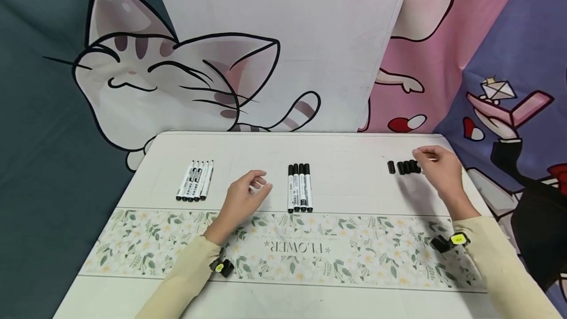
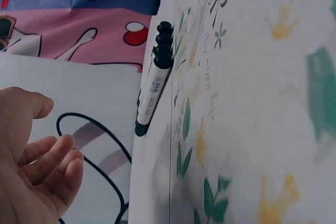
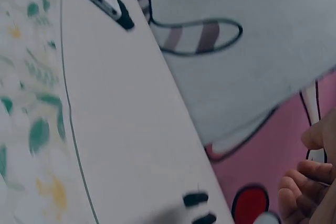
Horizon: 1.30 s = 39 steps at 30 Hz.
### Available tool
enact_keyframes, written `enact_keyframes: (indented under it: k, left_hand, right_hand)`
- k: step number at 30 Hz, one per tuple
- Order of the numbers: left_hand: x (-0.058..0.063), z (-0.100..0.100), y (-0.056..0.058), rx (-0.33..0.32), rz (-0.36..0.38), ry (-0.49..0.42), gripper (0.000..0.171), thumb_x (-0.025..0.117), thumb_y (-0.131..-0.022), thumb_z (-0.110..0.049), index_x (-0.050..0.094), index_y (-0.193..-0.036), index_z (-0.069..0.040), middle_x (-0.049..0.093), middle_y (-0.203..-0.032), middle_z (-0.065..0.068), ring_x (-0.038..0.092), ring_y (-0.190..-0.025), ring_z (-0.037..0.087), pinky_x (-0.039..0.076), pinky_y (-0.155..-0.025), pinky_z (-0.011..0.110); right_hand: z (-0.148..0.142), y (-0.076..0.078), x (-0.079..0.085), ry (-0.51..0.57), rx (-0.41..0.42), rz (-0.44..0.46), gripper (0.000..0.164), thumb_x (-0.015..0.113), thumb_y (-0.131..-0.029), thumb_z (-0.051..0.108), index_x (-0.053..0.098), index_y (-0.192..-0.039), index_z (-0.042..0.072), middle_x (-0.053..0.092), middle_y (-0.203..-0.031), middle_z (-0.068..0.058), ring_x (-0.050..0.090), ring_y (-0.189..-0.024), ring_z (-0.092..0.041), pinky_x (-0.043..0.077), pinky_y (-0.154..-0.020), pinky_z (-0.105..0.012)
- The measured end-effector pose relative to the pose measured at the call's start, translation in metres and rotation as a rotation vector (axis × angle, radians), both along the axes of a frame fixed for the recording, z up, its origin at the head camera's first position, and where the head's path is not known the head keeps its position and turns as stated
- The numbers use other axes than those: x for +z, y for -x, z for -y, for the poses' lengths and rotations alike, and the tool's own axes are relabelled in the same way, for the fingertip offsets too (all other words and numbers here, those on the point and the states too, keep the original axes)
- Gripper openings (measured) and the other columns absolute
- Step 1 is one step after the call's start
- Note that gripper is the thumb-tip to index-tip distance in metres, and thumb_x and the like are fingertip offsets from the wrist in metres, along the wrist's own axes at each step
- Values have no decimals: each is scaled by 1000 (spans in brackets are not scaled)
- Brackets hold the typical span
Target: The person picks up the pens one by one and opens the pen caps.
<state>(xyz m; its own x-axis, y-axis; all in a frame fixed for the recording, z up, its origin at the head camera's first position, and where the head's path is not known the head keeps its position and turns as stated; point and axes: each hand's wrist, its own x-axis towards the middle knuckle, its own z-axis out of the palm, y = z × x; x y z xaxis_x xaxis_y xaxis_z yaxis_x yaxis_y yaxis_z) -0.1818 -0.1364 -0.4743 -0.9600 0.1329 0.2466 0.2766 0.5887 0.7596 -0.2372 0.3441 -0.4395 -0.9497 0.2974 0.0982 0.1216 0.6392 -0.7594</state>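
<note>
Tabletop [image 1: 345, 176] hosts an apparent capping or uncapping step, right hand [image 1: 438, 169] by caps [image 1: 407, 167], left hand [image 1: 245, 192] near pens [image 1: 296, 186], thumbs and fingers apart, next move likely needing a pinch

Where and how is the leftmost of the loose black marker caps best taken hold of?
Probably best: pinch the leftmost loose marker cap at mid-length, across its long sides, from above. It lies on its side, its length running near to far, and a gap separates it from the next cap.
</note>
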Motion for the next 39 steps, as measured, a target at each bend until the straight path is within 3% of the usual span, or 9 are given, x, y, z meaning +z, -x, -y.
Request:
enact_keyframes:
  k: [6,9,15,21,30,39]
  left_hand:
    - [-4,-18,6,-38,13,20,41,75,-95,-31,66,-128,-8,70,-107,7,66,-94,18,56,-81,37]
    - [-7,-25,8,-62,19,49,44,75,-95,-32,66,-129,-5,71,-109,8,68,-96,21,57,-81,39]
    - [-15,-35,10,-87,76,116,51,73,-96,-38,65,-131,-3,72,-112,9,70,-100,24,57,-83,42]
    - [-22,-44,15,-60,115,154,51,75,-94,-40,67,-128,-4,72,-109,6,68,-96,21,53,-85,43]
    - [-26,-51,23,-36,159,204,52,76,-92,-41,68,-127,-4,71,-105,6,61,-78,16,52,-82,43]
    - [-30,-55,29,-13,181,222,54,79,-90,-41,67,-125,-2,68,-100,5,63,-91,24,51,-87,46]
  right_hand:
    - [42,-19,12,-76,141,-161,46,66,-99,43,68,-131,9,72,-113,-10,54,-82,10,44,-65,-13]
    - [57,-27,13,-77,230,-198,46,67,-99,38,65,-138,12,71,-119,-14,56,-84,9,43,-67,-12]
    - [82,-39,8,-115,378,-270,46,72,-98,27,63,-140,12,72,-119,-11,59,-88,4,47,-72,-12]
    - [102,-50,0,-98,503,-315,43,74,-96,17,65,-138,12,71,-118,-9,67,-93,-13,52,-73,-18]
    - [128,-54,-9,-62,560,-276,40,75,-95,21,67,-133,15,70,-120,-4,67,-93,-11,56,-72,-30]
    - [151,-60,-8,-37,638,-228,35,76,-95,23,69,-128,14,70,-122,-2,68,-93,-13,57,-72,-30]
